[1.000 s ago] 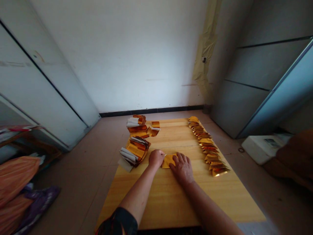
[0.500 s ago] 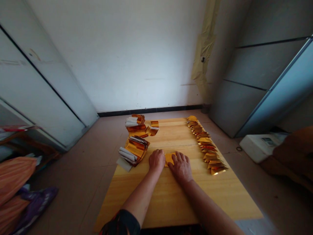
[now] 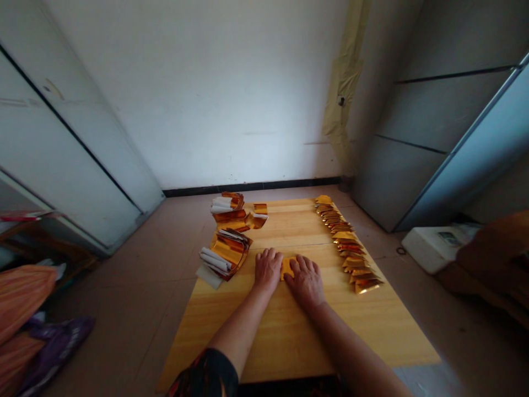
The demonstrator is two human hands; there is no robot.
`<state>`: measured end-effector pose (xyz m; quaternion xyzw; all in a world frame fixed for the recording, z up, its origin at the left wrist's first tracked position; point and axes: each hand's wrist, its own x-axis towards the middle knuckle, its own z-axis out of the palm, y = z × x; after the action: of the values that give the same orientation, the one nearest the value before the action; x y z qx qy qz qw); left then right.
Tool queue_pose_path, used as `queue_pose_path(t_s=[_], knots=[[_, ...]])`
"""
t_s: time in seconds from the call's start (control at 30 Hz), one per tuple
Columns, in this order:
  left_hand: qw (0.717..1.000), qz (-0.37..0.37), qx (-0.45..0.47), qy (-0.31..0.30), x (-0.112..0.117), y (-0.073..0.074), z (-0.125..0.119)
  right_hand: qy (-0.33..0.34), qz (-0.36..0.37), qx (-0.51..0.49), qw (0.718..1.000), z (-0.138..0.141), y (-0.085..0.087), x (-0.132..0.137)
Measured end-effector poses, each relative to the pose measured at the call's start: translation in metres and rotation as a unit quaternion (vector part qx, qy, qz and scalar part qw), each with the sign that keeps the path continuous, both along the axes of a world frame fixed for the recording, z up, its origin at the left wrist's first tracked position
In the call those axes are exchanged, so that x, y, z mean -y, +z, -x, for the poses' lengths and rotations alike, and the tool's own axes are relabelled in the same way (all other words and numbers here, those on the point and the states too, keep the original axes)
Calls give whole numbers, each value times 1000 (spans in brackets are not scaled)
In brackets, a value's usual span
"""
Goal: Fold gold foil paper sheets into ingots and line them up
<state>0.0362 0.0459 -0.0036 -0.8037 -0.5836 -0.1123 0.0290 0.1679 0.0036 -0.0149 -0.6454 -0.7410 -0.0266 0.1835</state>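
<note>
A: What is lying nearest to the person?

B: The near edge of the wooden table (image 3: 285,342) is showing first, and plain wood is running from it up to the hands.

A: And how are the hands standing?

B: The right hand (image 3: 306,281) is lying open, palm down, its fingers resting on a gold paper piece (image 3: 286,269). The left hand (image 3: 268,268) is covering the left end of this piece, fingers close together; whether it is pinching, I cannot tell.

A: What is standing at the sides?

B: At left, a curled gold stack (image 3: 231,251) is resting, and its pale sheet (image 3: 209,276) seems to be passing over the table edge. At right, folded gold pieces (image 3: 347,237) are following the edge in a row, well apart from the right hand.

A: Any container?

B: A white box (image 3: 425,248) is sitting on the floor at right; its inside is not showing.

A: And farthest?

B: Another gold stack (image 3: 231,219) is lying near the far edge, and the wall (image 3: 227,110) is rising beyond.
</note>
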Motion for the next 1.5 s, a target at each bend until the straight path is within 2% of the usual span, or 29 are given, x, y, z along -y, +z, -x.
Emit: queue_pose_path(t_s=[0.07,0.2,0.4,0.6,1.1,1.5], knots=[[999,14,-11,-28,-2,-1,0,-1,0,2,1000,0,1,0],[999,27,-7,-45,-5,-3,2,0,2,8,1000,1,2,0],[994,11,27,-108,8,1,20,3,11,7,1000,0,0,-1],[993,27,41,-111,20,5,32,5,18,2,1000,-5,1,0],[991,46,38,-116,22,5,37,71,46,32,996,-29,2,0],[991,39,33,-124,21,1,39,8,35,3,999,-47,-5,0]])
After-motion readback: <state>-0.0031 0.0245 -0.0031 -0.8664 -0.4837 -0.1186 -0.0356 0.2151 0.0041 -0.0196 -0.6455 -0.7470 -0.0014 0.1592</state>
